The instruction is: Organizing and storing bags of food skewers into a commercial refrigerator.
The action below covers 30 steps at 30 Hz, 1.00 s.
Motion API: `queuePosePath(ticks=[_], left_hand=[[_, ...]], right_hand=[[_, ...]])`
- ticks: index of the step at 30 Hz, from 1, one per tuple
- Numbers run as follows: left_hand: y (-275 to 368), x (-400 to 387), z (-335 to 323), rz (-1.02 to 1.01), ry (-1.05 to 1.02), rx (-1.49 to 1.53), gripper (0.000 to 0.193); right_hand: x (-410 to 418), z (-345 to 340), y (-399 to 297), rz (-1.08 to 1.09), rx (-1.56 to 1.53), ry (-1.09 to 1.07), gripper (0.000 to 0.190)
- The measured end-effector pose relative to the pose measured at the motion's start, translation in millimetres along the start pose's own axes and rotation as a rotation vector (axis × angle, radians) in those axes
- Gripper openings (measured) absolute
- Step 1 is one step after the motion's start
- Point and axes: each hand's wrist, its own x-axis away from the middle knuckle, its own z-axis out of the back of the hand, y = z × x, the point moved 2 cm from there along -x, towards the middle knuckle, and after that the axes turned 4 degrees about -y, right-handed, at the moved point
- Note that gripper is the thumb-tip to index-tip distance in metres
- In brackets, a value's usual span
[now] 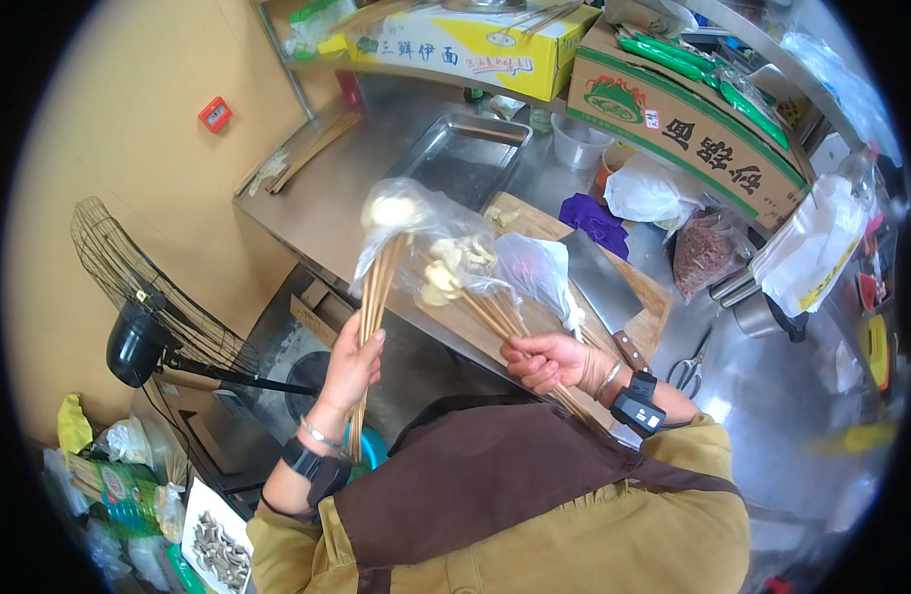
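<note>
My left hand [360, 355] is closed around a bundle of wooden skewers [377, 286], whose upper ends carry pale food pieces inside a clear plastic bag [415, 197]. In my right hand [541, 362] is a second skewer bundle [493, 315], slanting up to the left, with pale sliced pieces [444, 282] at its tips. Clear plastic lies around these tips too. Below the right bundle is a wooden cutting board [652, 286]. A cleaver [600, 282] with a wooden handle rests on the board, beside a tied white plastic bag [537, 271] with contents that I cannot make out.
A metal tray [518, 134], a clear plastic tub [578, 145] and a purple cloth [595, 223] stand or lie farther back. Scissors [689, 371] lie right of the cleaver handle. Cardboard boxes [678, 141] fill the shelf above. A black fan [140, 327] stands at the left.
</note>
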Motion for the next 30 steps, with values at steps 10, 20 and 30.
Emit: queuePosePath(ticks=[10,20,30], left_hand=[[40,9,-15,0.078,-0.242,0.154,0.04],[61,28,-41,0.062,-0.368,0.194,0.045],[14,-21,-65,-0.291,0.156,-0.028,0.048]], right_hand=[[34,22,27,-0.068,0.033,-0.25,0.033],[35,1,39,-0.273,0.07,-0.509,0.038],[-5,-4,24,-0.32,-0.082,-0.708,0.045]])
